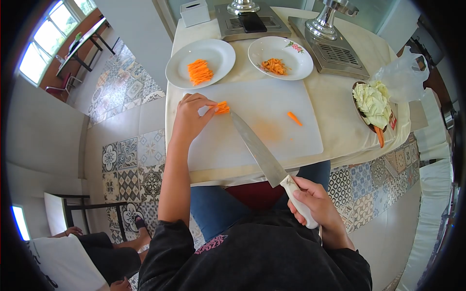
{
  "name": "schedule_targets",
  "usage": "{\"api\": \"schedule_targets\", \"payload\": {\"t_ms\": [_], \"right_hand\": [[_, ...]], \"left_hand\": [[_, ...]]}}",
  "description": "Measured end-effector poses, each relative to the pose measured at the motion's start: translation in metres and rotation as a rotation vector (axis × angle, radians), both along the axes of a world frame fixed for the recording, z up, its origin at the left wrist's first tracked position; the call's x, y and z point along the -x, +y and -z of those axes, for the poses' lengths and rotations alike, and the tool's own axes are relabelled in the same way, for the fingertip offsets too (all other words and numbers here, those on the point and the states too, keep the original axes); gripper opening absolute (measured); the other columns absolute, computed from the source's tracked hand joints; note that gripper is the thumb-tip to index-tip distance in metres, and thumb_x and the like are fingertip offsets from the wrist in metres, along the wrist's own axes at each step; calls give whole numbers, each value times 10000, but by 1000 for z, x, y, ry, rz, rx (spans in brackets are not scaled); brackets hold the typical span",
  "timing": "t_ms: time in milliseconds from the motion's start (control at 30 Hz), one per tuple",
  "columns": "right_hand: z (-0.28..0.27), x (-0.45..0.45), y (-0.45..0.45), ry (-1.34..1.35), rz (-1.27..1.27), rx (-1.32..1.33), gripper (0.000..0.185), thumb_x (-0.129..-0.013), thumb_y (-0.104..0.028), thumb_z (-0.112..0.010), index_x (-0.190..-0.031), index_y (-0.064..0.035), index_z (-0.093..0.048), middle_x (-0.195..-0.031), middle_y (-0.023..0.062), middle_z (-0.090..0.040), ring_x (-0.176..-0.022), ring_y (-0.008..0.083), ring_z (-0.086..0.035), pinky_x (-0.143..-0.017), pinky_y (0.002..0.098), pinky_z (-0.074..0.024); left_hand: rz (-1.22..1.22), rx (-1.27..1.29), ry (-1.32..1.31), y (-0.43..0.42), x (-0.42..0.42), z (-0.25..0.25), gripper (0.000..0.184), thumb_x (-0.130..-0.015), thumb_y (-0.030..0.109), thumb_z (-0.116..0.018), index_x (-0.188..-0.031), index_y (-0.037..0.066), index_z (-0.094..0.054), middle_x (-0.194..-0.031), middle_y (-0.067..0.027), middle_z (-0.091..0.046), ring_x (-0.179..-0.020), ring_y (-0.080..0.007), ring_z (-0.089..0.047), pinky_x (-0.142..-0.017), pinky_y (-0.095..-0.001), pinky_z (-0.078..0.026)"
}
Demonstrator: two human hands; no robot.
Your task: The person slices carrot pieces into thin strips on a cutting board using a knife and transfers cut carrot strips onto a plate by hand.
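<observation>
The left hand (195, 114) pinches carrot strips (223, 107) on the board (228, 140); the right hand (314, 201) grips a knife (259, 154). Beyond, a plate (224, 57) and bowl (258, 48) hold more carrot (200, 72).

Right hand (314, 202) — low, curled

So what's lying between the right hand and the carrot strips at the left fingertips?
The knife. In the head view, it reaches from the right hand out over the cutting board, its tip close to the carrot strips.
</observation>
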State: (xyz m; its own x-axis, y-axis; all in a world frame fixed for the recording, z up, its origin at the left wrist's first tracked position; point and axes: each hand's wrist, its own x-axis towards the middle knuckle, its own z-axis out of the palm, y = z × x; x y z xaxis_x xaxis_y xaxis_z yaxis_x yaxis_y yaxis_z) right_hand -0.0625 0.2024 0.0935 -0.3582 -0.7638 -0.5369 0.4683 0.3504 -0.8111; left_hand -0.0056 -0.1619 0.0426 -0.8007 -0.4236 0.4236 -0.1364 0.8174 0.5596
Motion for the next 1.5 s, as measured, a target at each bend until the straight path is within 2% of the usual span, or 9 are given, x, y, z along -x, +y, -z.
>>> {"api": "schedule_targets", "payload": {"t_ms": [200,300,633,733,1000,1333,1500], "right_hand": [[6,-1,-4,-24,-26,-10,453,-1040,-160,-473,-1468,-12,-451,-762,72,-603,-512,111,-558,-450,262,-448],[10,-2,-4,-38,-29,-10,459,-1042,-158,-473,-1475,-11,-443,-762,71,-604,-511,112,-558,-453,264,-453],[33,-1,-18,-41,-12,13,478,-1039,-143,-496,-1497,-20,-428,-766,65,-605,-506,106,-553,-463,267,-466],[42,-1,-20,-13,-2,40,507,-1021,-147,-519,-1501,-14,-427,-746,87,-609,-487,113,-548,-451,257,-453],[30,-3,-9,-45,20,28,494,-1021,-108,-526,-1502,-32,-442,-754,67,-605,-506,106,-555,-465,261,-466],[15,-1,-15,-41,38,74,499,-1014,-90,-518,-1499,-7,-437,-750,78,-606,-503,110,-555,-462,256,-457],[11,9,-44,-18,31,126,478,-1014,-140,-513,-1475,-16,-476,-725,73,-595,-480,112,-542,-435,261,-441]], "left_hand": [[75,11,12,3,1,3,118,-786,67,-792,-904,67,-798,-837,-50,-699,-875,-228,-594,-756,-354,-496],[54,18,-6,2,2,6,129,-785,112,-802,-911,86,-801,-853,-32,-698,-857,-238,-595,-858,-387,-482],[62,64,-34,2,5,15,127,-797,125,-791,-916,81,-799,-847,-36,-707,-882,-244,-601,-888,-385,-473],[62,66,-40,3,5,14,118,-797,128,-791,-907,84,-799,-839,-28,-708,-890,-238,-604,-904,-380,-464],[82,98,-2,11,6,6,104,-791,121,-795,-887,82,-796,-844,-10,-715,-918,-211,-617,-961,-380,-433],[64,183,-1,7,7,-21,106,-805,127,-787,-907,107,-803,-828,-11,-707,-899,-201,-614,-954,-372,-437],[65,238,-31,-22,21,-34,108,-823,139,-775,-923,113,-805,-842,-24,-722,-888,-212,-610,-948,-381,-437]]}}
